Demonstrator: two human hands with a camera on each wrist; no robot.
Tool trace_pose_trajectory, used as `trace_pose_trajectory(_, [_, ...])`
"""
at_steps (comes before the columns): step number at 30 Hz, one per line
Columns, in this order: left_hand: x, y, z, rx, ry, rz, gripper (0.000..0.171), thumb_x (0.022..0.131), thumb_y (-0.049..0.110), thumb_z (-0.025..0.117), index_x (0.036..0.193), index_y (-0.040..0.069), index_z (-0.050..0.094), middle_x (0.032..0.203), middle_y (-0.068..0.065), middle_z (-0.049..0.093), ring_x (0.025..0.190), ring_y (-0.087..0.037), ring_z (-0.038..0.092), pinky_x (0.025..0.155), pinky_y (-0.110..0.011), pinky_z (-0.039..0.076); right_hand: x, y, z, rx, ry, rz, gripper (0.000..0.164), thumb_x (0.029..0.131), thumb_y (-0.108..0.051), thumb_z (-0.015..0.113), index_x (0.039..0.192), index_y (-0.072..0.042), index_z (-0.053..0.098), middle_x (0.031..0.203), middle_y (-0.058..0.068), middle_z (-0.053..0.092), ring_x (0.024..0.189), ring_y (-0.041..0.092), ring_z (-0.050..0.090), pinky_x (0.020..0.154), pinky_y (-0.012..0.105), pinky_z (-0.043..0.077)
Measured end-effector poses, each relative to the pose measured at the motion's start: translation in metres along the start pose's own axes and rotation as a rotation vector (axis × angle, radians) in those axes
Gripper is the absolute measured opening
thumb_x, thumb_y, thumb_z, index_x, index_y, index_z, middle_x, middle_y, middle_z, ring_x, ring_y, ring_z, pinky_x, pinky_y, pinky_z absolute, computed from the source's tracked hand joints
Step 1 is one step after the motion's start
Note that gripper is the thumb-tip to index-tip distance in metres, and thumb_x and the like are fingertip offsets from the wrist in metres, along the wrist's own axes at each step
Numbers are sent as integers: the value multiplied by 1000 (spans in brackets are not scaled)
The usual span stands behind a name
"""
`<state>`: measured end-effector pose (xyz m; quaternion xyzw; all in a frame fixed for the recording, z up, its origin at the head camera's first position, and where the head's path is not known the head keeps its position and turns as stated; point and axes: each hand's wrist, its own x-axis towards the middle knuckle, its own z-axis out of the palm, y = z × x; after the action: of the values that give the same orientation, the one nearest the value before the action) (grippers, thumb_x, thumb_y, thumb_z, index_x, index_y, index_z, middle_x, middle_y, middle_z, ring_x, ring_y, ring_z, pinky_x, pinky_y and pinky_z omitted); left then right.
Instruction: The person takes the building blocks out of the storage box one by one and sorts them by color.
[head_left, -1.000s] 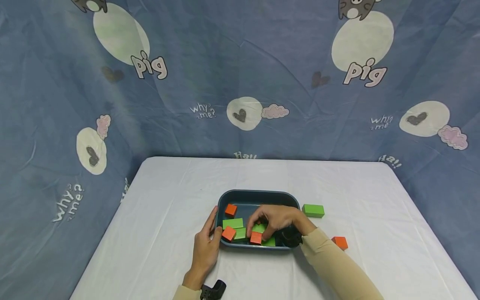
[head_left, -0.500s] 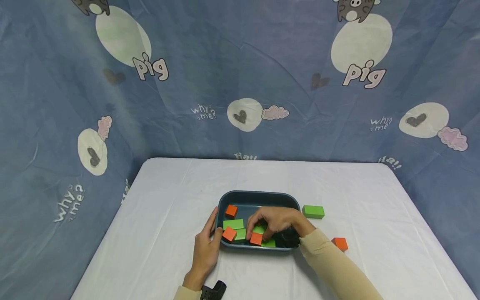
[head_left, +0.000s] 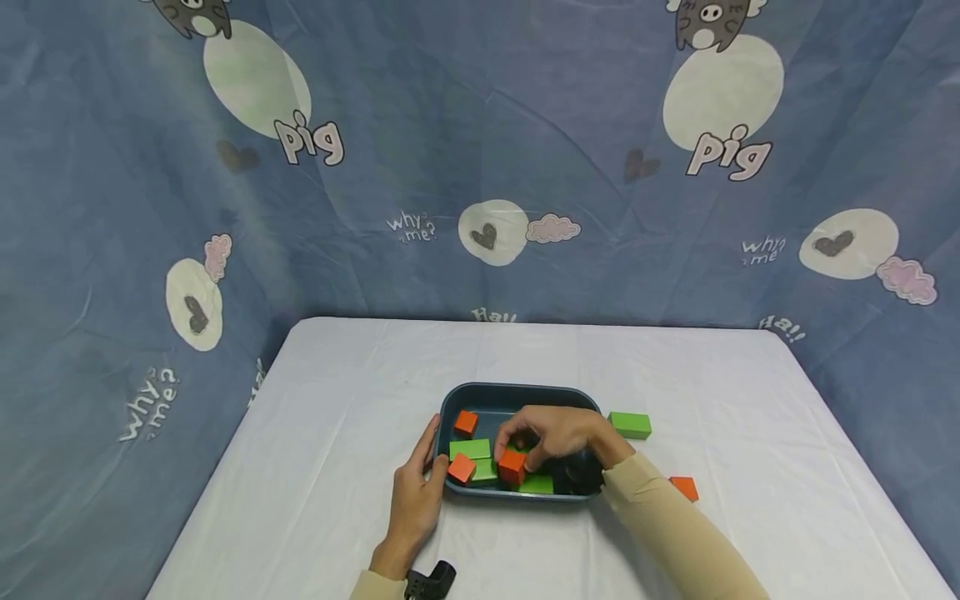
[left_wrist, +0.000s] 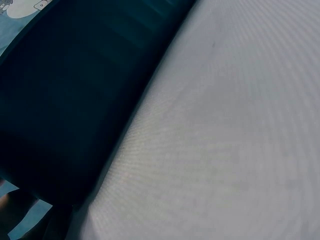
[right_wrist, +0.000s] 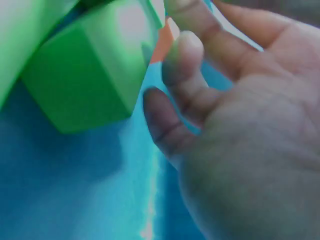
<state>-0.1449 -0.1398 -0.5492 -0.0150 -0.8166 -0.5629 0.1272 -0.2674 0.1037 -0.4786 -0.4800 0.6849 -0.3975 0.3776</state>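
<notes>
My right hand (head_left: 558, 429) reaches into a dark blue tray (head_left: 491, 404) and pinches an orange block (head_left: 512, 468) between thumb and fingers. That block stands close over green blocks, one of them a green block (head_left: 537, 484) by the near wall. In the right wrist view, a large green block (right_wrist: 75, 80) sits beside the curled fingers. My left hand (head_left: 415, 492) rests against the tray's left side, its fingers straight along the wall and the thumb at the rim. Left in the tray lie orange blocks, one at the back (head_left: 466, 423), and a green block (head_left: 469, 449).
On the white tabletop (head_left: 337, 442), a green block (head_left: 630, 425) lies just right of the tray. Farther right and nearer, an orange block (head_left: 684, 487) is partly covered by the right sleeve (head_left: 675, 525). A blue printed cloth (head_left: 420, 275) hangs behind the table.
The orange block in my right hand has risen and tilted a little, the hand rising slightly with it. My left hand stays against the tray. The head view has shifted slightly.
</notes>
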Motion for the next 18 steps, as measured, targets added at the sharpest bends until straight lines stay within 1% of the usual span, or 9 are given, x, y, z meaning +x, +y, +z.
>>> trace_pose_trajectory(4, [0,0,0,6,6,4,58,102,8,58,157,15,43,141,-4,59,123,-22,62,107,-19,36,-3,-3,-4,30,38,-26,43,80,16,69,118,-6,68,107,0,67,83,13,58,78,32,55])
trace_pose_trajectory(7, [0,1,1,4,4,8,58,102,9,58,157,16,43,141,-4,59,123,-22,63,107,-18,35,-8,-6,-7,48,90,-31,42,82,17,67,118,-6,67,107,3,67,89,16,61,83,38,56])
trace_pose_trajectory(10, [-1,1,1,12,8,3,58,101,9,58,157,17,44,140,-4,60,123,-21,62,107,-17,35,-16,-11,-10,81,143,-33,41,84,17,63,118,-5,64,108,7,65,94,21,62,87,41,55])
trace_pose_trajectory(15, [-1,0,1,27,15,-9,57,101,10,58,156,17,44,140,-3,60,124,-21,61,107,-16,33,-33,-22,-18,150,207,-13,38,87,16,59,119,-4,61,110,12,64,97,29,63,86,38,54])
trace_pose_trajectory(18, [-1,0,1,21,17,-12,57,101,10,59,156,17,44,140,-3,60,124,-21,61,106,-13,32,-44,-26,-21,168,238,-4,37,88,16,59,119,-4,60,111,14,62,99,31,63,86,37,54])
